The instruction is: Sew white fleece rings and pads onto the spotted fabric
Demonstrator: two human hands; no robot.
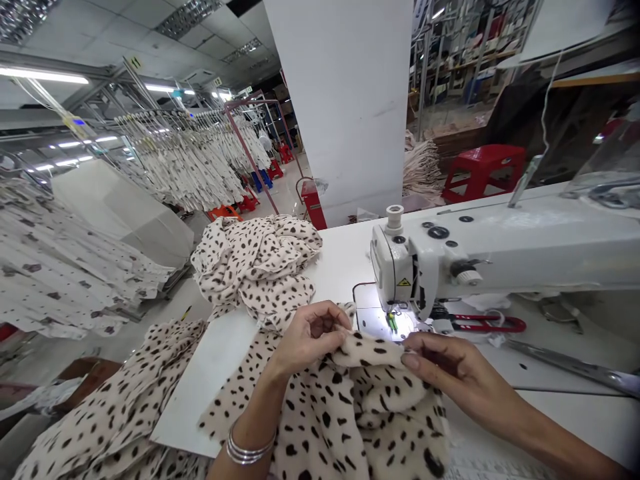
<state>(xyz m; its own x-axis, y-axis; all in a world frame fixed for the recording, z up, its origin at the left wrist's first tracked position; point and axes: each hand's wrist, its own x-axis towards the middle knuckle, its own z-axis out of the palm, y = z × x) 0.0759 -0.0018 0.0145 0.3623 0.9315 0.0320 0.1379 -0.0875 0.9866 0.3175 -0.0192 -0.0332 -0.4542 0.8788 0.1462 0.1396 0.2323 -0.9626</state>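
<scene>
A cream fabric piece with dark spots (345, 413) hangs in folds at the table's front edge. My left hand (313, 337) pinches its upper edge between thumb and fingers. At the other end of that edge, my right hand (440, 367) grips the cloth between thumb and forefinger. The edge between the hands lies just in front of the sewing machine's lit needle area, where a green part (391, 323) shows at the presser foot. The white sewing machine (405, 267) stands behind and to the right.
More spotted fabric (255, 260) is heaped on the white table (210, 373), with another pile (125, 400) at left. Red-handled snips (490, 324) and large scissors (570, 363) lie under the machine arm. Beyond are a white pillar (350, 113), a red stool (483, 170) and hanging garments (175, 163).
</scene>
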